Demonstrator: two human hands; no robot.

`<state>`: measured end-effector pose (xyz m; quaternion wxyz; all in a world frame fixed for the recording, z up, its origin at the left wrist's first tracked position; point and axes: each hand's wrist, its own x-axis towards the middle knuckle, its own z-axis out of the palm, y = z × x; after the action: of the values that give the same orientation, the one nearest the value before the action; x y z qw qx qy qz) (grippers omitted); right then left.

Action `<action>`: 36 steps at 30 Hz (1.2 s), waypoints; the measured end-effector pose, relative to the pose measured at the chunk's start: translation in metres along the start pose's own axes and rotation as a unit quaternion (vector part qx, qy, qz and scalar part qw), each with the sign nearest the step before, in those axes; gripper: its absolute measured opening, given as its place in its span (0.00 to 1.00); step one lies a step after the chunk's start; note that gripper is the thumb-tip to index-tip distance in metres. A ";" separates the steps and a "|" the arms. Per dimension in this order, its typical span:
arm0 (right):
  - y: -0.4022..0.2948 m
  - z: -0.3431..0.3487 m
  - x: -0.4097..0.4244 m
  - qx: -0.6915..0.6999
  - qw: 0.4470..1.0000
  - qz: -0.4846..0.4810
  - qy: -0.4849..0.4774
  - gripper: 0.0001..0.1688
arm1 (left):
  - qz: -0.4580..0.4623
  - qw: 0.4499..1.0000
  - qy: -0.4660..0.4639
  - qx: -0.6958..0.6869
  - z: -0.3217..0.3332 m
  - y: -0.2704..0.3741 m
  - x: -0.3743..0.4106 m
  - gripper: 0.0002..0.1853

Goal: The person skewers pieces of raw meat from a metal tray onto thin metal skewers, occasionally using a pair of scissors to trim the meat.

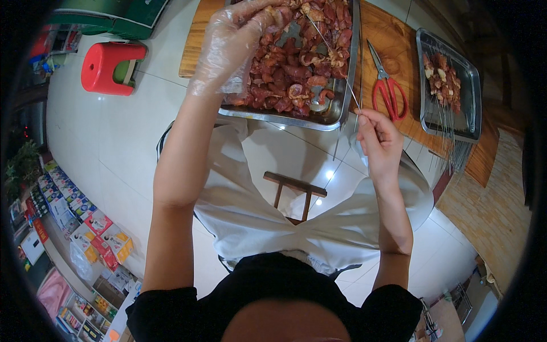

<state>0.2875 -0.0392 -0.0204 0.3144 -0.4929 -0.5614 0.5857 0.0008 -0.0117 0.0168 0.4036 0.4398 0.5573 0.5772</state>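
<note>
My left hand (pixel 230 51), in a clear plastic glove, reaches over a deep metal tray (pixel 282 121) of cut raw meat (pixel 284 79). Its fingers pinch a piece of meat (pixel 280 16) near the top edge of the view. Bare, my right hand (pixel 380 139) grips the lower end of a thin metal skewer (pixel 354 95) beyond the tray's right corner. From there the skewer slants up and left across the meat toward my left fingers. Whether its tip enters the pinched piece is hard to tell.
Red-handled scissors (pixel 389 96) lie on the wooden table (pixel 397 51), right of the tray. A smaller metal tray (pixel 477 102) there holds skewered meat (pixel 444 83). Several skewers (pixel 459 154) stick out over its near edge. A red plastic stool (pixel 100 68) stands on the tiled floor.
</note>
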 end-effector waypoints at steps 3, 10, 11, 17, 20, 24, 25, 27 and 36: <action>-0.001 0.000 0.000 -0.007 1.000 0.011 0.000 0.09 | -0.135 0.960 0.025 -0.243 0.001 -0.004 0.003 0.14; 0.002 0.003 -0.003 -0.032 0.999 -0.029 -0.027 0.08 | -0.159 0.928 -0.036 -0.336 0.000 -0.001 0.000 0.21; 0.001 0.005 -0.003 -0.041 0.998 -0.033 -0.027 0.08 | -0.144 0.935 -0.042 -0.321 0.000 -0.005 0.001 0.23; -0.001 0.006 -0.004 -0.047 0.998 -0.023 -0.019 0.08 | -0.150 0.933 -0.035 -0.325 0.006 -0.007 -0.002 0.23; 0.000 0.006 -0.004 -0.044 0.998 -0.029 -0.020 0.08 | -0.166 0.930 -0.023 -0.327 0.012 -0.010 -0.005 0.23; 0.005 0.008 -0.004 -0.043 0.998 -0.045 -0.021 0.10 | -0.162 0.914 -0.044 -0.368 0.019 -0.025 -0.006 0.18; 0.005 0.009 -0.004 -0.036 0.998 -0.045 -0.022 0.10 | -0.146 0.917 -0.054 -0.368 0.022 -0.026 -0.007 0.12; 0.006 0.010 -0.004 -0.023 0.998 -0.045 -0.021 0.10 | -0.126 0.925 -0.071 -0.351 0.026 -0.029 -0.011 0.10; -0.001 0.012 -0.005 -0.009 1.000 -0.010 -0.005 0.09 | -0.119 0.957 -0.099 -0.244 0.037 -0.031 -0.025 0.16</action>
<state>0.2781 -0.0477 -0.0200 0.3132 -0.4871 -0.5728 0.5801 0.0425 -0.0233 -0.0160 0.6178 0.3131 0.4050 0.5969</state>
